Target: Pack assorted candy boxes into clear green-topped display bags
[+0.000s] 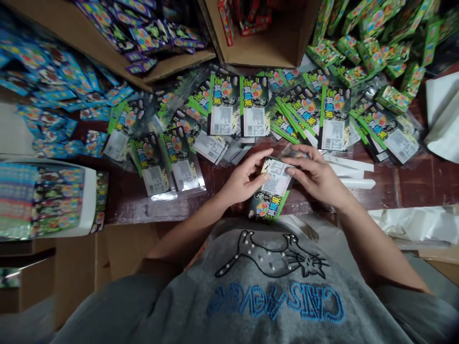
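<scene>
Close to my body at the table's edge, both hands grip one black and green printed packet with a white label panel. My left hand pinches its left side, the thumb lying on the label. My right hand holds the upper right corner between thumb and fingers. A clear plastic edge shows between the hands. Just beyond them lie many similar packets in clear sleeves, some overlapping. White strips rest on the table to the right of my right hand.
Cardboard boxes at the back hold purple packs and red packs. Small green boxes are heaped at the back right, blue packs at the left. A white box of packed packets stands at the near left of the dark table.
</scene>
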Action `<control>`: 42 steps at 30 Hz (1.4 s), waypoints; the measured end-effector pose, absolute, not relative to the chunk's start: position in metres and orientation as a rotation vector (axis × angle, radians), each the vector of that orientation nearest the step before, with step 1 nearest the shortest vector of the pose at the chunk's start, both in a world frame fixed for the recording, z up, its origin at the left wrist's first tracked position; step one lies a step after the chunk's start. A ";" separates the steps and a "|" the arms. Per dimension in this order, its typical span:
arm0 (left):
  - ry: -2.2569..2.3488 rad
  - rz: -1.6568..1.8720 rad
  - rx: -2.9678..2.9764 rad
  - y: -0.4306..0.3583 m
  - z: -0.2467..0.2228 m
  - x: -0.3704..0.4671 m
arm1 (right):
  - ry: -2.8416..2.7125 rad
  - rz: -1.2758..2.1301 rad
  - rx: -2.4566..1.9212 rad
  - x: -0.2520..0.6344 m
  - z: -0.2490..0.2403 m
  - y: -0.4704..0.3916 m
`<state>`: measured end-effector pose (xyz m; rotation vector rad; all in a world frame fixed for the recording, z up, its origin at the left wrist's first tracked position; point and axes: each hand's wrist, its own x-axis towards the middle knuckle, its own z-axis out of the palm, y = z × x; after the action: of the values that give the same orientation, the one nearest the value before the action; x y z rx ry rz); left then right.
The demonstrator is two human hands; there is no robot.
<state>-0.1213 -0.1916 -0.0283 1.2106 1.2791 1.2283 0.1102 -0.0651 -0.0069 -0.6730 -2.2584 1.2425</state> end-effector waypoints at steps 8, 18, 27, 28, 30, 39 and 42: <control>1.274 1.327 1.104 -0.174 -0.036 -0.116 | -1.687 1.464 -1.044 0.107 -0.015 -0.094; 1.424 1.341 1.030 -0.169 -0.020 -0.118 | -1.895 1.396 -0.930 0.111 -0.002 -0.089; 1.429 1.143 1.079 -0.159 0.005 -0.119 | -1.898 1.493 -1.105 0.105 0.023 -0.073; 1.436 1.135 1.081 -0.157 0.008 -0.118 | -1.865 1.526 -1.137 0.104 0.025 -0.071; 1.444 1.109 1.085 -0.152 0.011 -0.117 | -1.814 1.576 -1.163 0.104 0.029 -0.067; 1.274 1.030 1.249 -0.151 0.012 -0.111 | -2.005 1.531 -0.992 0.145 0.036 -0.073; 1.234 0.993 1.350 -0.143 0.009 -0.101 | -2.185 1.419 -0.883 0.166 0.042 -0.071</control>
<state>-0.1009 -0.1426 0.0088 1.3503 1.2345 0.9934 0.1665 -0.0714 0.0417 -0.8828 -2.1851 1.4193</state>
